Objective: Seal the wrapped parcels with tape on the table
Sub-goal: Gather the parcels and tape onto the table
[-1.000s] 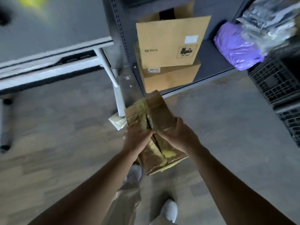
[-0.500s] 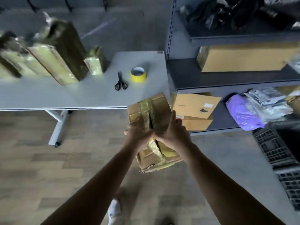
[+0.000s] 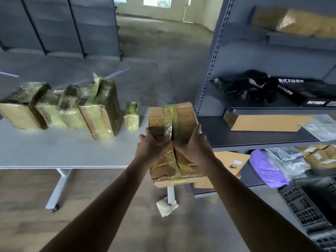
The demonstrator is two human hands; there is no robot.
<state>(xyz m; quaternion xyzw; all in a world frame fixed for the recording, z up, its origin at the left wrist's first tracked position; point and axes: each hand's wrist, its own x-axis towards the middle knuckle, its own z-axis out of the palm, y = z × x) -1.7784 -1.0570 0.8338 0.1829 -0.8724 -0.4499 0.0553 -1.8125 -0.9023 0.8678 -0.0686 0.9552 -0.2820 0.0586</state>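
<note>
Both hands hold the brown cardboard parcel (image 3: 183,115), banded with yellowish tape, in the air at the right end of the white table (image 3: 54,151). The left hand (image 3: 151,148) has its fingers curled round the parcel's left edge. The right hand (image 3: 192,144) clamps the right edge, fingers together, thumb on top. Other taped parcels (image 3: 98,115) stand on the table, far left.

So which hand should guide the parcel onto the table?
Probably the left: the left hand grips the parcel on the side toward the table; the right hand holds the shelving side.
</note>
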